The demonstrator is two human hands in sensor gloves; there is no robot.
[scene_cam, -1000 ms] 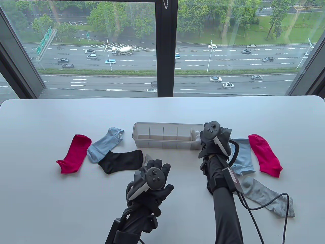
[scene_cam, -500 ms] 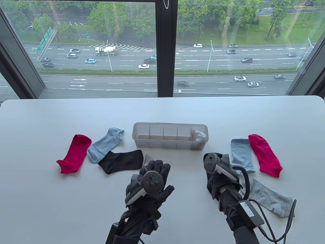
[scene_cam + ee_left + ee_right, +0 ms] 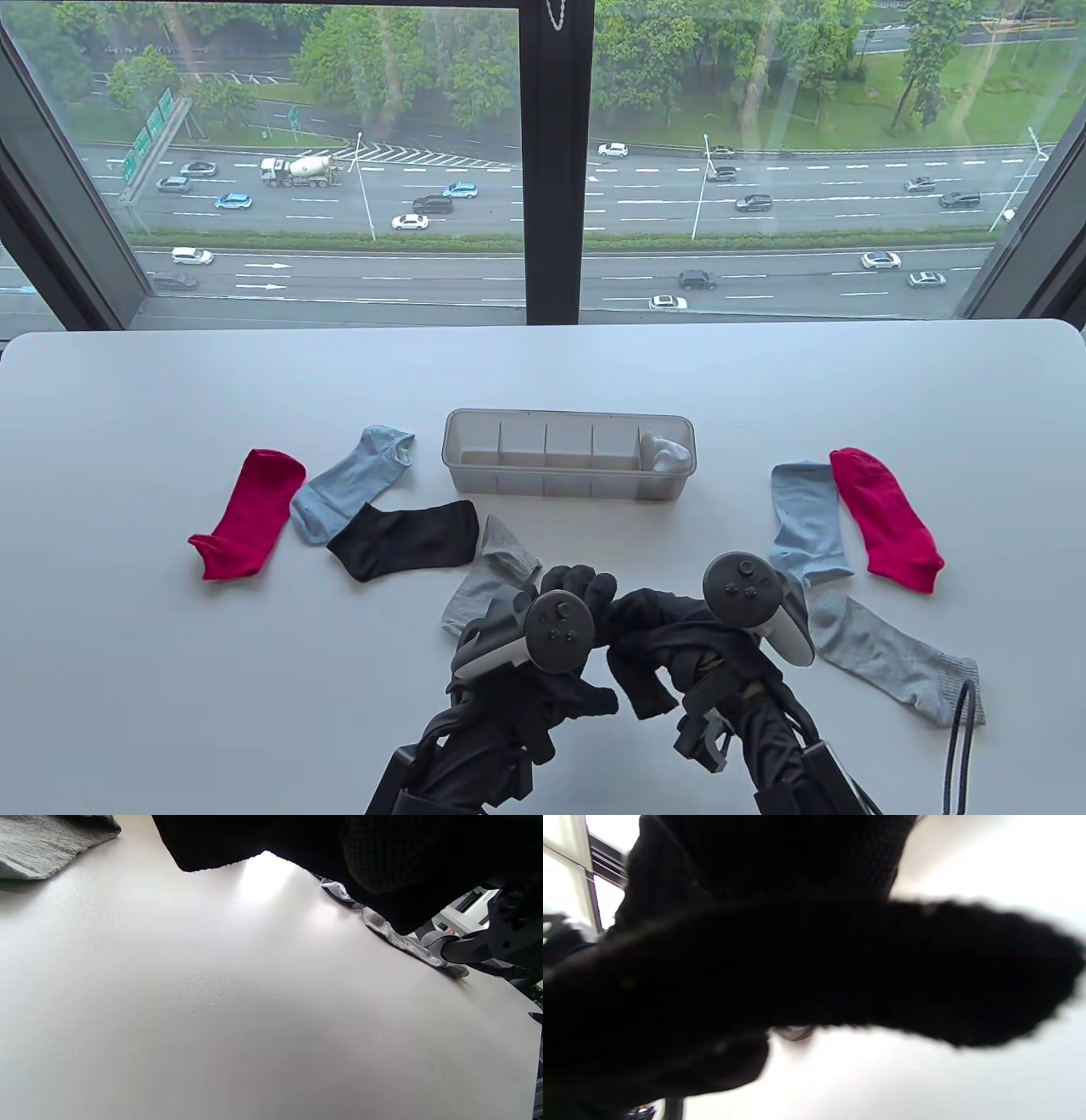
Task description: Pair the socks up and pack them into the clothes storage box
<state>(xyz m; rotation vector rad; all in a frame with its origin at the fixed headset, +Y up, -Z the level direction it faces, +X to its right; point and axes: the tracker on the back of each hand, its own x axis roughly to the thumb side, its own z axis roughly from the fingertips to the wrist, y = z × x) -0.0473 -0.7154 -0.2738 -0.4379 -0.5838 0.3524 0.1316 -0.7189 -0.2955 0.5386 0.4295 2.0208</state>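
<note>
Hands: you are holding a black sock (image 3: 646,658) between your left hand (image 3: 560,628) and right hand (image 3: 721,645), low at the near edge of the table (image 3: 170,679); the right hand's fingers are curling round the cloth, while the left hand's grip I cannot tell, since its fingers are merging with the dark fabric.
Near socks: a grey sock (image 3: 488,577) is lying just beside your left hand, another grey sock (image 3: 891,658) just beside your right.
Middle row: the matching black sock (image 3: 407,536) is resting left of centre, touching a blue sock (image 3: 348,484), with a red sock (image 3: 250,514) further left; a second blue sock (image 3: 806,518) and red sock (image 3: 887,518) are lying on the right.
Box: the storage box (image 3: 568,488) is sitting beyond, a white pair (image 3: 664,452) filling its rightmost compartment and the other four standing bare.
Risk: the dangling sock end could be dragging a grey sock along as you are moving, and the cable (image 3: 963,739) at your right wrist could be snagging the grey sock under it.
Room: open table is lying between your hands and the box, and to the near left.
</note>
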